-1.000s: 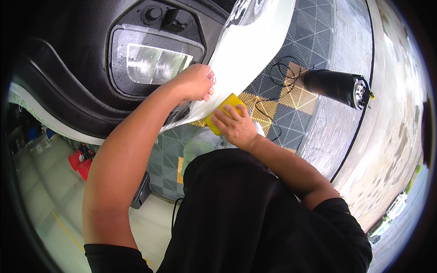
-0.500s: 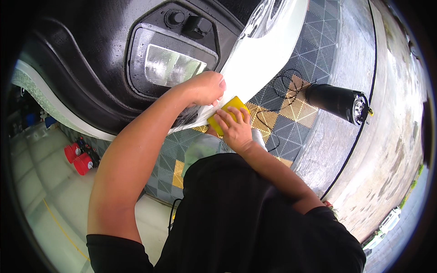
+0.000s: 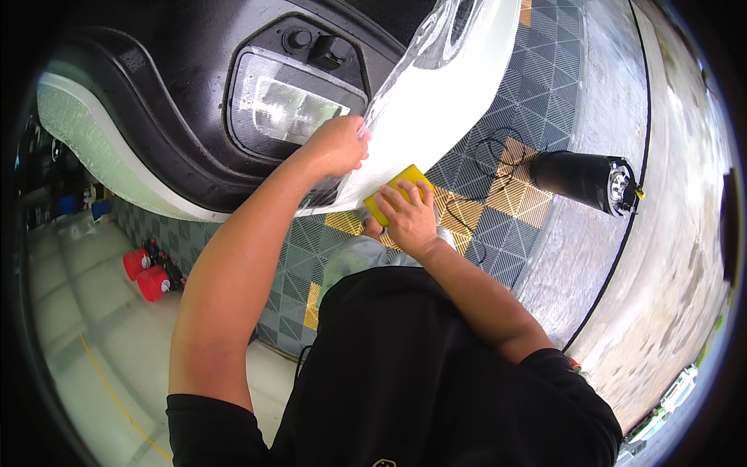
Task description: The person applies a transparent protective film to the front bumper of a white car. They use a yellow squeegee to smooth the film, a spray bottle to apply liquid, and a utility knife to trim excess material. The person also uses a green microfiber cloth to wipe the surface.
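Note:
A white car bumper [image 3: 467, 86] curves in front of me, with a lamp unit [image 3: 296, 109] set in its black trim. Clear, wrinkled film [image 3: 430, 37] lies loosely over the bumper's upper part. My left hand [image 3: 339, 146] is closed, pinching the edge of this film just below the lamp; more of the film hangs under that hand. To its right, my right hand [image 3: 410, 214] holds a flat yellow squeegee [image 3: 419, 172] against the lower edge of the white panel. The fingers are spread over the squeegee's face, and the thumb is hidden.
A black cylindrical container [image 3: 580, 180] lies on its side at the right, beside a thin looped cable [image 3: 490, 148]. Grey and yellow floor tiles [image 3: 537, 93] run under the bumper. Two red containers [image 3: 153, 282] stand at the left. A black hose [image 3: 622, 249] crosses the concrete.
My left hand has shifted slightly left and up with the film, which now stretches more visibly above it. My right hand and the squeegee have moved slightly right. The view has shifted a little.

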The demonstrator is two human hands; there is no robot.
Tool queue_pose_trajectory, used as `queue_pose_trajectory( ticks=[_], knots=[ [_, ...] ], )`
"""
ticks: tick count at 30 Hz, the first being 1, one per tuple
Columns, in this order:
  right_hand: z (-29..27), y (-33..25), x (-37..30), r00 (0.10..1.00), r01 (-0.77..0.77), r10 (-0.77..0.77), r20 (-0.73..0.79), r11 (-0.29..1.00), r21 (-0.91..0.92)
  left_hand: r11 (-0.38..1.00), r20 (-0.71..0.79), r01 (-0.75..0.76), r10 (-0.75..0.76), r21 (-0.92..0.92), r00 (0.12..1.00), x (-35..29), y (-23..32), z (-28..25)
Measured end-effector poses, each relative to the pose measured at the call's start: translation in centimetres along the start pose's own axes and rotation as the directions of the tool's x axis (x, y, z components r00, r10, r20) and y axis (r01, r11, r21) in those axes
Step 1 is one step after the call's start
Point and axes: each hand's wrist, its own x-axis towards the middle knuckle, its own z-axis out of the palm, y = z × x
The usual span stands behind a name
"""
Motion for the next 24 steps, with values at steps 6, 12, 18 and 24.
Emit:
queue_pose_trajectory(
  ticks=[6,12,18,24],
  knots=[
    [-0.2,0.6,2.0,1.000,-0.018,0.017,0.017,1.000,0.020,0.999,0.055,-0.001,0.003,-0.039,0.998,-0.2,-0.5,-0.2],
    [-5.4,-1.9,2.2,0.962,-0.161,0.148,0.231,0.986,0.039,0.957,0.074,-0.025,0.004,0.290,0.997,-0.4,-1.2,1.0],
    [-2.9,-4.3,1.0,0.971,-0.096,0.094,0.222,0.995,0.000,0.924,0.099,-0.110,0.079,0.367,0.992,1.0,-2.2,2.1],
    [-4.4,-1.5,3.6,0.936,-0.055,0.092,0.339,0.991,-0.119,0.989,0.088,-0.045,0.033,0.141,0.996,2.0,-3.9,3.3]
  ],
)
